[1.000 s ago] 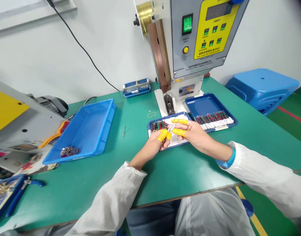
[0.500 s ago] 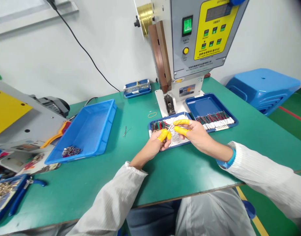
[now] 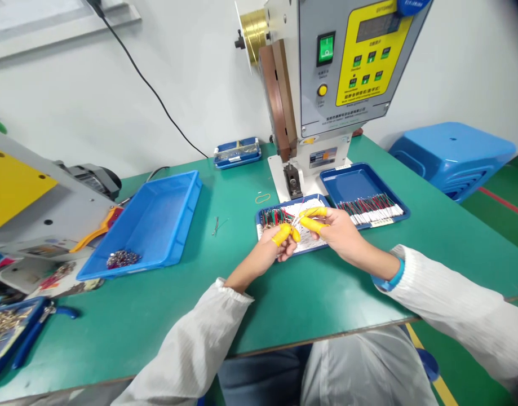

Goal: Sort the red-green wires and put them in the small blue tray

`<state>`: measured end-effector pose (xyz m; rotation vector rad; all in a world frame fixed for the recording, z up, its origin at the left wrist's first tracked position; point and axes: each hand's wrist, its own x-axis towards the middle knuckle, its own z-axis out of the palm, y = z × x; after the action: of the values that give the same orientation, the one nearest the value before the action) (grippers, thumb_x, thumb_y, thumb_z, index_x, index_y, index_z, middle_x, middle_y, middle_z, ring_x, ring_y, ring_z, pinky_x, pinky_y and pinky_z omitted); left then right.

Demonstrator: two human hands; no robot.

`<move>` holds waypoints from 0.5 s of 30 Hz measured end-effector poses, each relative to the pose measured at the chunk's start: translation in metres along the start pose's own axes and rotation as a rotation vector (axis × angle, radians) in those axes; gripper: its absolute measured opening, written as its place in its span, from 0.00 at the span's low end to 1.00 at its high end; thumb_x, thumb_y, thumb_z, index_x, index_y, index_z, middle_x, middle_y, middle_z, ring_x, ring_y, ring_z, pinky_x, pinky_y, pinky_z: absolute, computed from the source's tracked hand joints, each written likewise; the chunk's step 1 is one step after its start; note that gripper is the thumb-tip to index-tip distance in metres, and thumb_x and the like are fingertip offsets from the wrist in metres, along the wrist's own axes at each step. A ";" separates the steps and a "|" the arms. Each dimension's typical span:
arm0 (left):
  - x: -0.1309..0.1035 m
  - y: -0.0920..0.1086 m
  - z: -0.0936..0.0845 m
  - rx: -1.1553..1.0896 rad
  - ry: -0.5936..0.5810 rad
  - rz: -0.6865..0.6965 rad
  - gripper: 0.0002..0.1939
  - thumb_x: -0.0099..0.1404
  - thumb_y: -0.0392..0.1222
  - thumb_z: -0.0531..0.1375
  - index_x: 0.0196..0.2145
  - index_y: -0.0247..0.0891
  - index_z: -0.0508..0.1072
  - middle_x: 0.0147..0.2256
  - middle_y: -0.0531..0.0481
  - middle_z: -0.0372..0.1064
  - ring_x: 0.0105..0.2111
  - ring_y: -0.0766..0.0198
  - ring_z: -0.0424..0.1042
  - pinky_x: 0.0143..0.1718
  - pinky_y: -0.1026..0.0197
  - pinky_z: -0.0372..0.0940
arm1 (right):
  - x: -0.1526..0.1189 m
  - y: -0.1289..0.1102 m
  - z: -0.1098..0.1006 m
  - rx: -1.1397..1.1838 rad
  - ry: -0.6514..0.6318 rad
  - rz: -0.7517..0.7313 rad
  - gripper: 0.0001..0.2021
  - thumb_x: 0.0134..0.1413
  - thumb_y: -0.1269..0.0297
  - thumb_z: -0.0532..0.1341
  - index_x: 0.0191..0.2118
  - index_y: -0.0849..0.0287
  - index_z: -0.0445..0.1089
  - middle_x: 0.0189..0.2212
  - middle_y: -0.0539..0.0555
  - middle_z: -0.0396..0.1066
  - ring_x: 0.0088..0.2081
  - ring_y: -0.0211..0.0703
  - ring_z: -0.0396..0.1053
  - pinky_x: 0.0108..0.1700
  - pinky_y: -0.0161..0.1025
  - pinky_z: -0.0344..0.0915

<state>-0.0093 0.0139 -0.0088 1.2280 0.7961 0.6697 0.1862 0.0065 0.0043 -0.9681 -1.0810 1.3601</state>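
Both hands meet over a blue-rimmed tray (image 3: 293,252) of wires and white pieces. Yellow covers wrap the thumbs and forefingers. My left hand (image 3: 279,241) pinches thin wires between thumb and forefinger. Close beside it, my right hand (image 3: 332,228) has its fingertips pressed together at the same wires; fine detail there is too small to make out. Right of the hands, a second blue tray (image 3: 341,183) holds a row of red, green and black wires with white ends (image 3: 375,217).
A crimping machine (image 3: 343,62) rises behind the trays. At left are a large blue bin (image 3: 157,214) with metal parts, another machine (image 3: 56,214) and blue-handled pliers (image 3: 30,338). Loose wires (image 3: 216,225) and a rubber band (image 3: 262,198) lie mid-table. A blue stool (image 3: 453,152) stands at right.
The fingertips have shifted slightly, with my left hand a little further right and the held wires at a changed angle. The camera view has moved slightly.
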 end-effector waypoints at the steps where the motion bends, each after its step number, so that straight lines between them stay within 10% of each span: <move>1: 0.000 0.000 0.000 -0.003 -0.010 0.006 0.26 0.68 0.66 0.57 0.36 0.37 0.66 0.21 0.57 0.62 0.16 0.72 0.57 0.16 0.68 0.49 | 0.000 -0.001 0.000 0.003 0.001 -0.002 0.16 0.40 0.56 0.78 0.35 0.56 0.81 0.30 0.51 0.76 0.23 0.34 0.63 0.24 0.36 0.61; 15: 0.000 -0.002 0.000 -0.001 -0.006 0.008 0.25 0.66 0.65 0.60 0.36 0.36 0.67 0.21 0.57 0.61 0.17 0.73 0.54 0.17 0.69 0.49 | -0.004 -0.004 0.002 -0.015 -0.117 0.101 0.15 0.40 0.56 0.78 0.34 0.55 0.79 0.26 0.50 0.76 0.23 0.36 0.66 0.26 0.37 0.63</move>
<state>-0.0096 0.0138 -0.0106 1.2325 0.7866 0.6721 0.1855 0.0020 0.0089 -0.9746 -1.1439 1.5091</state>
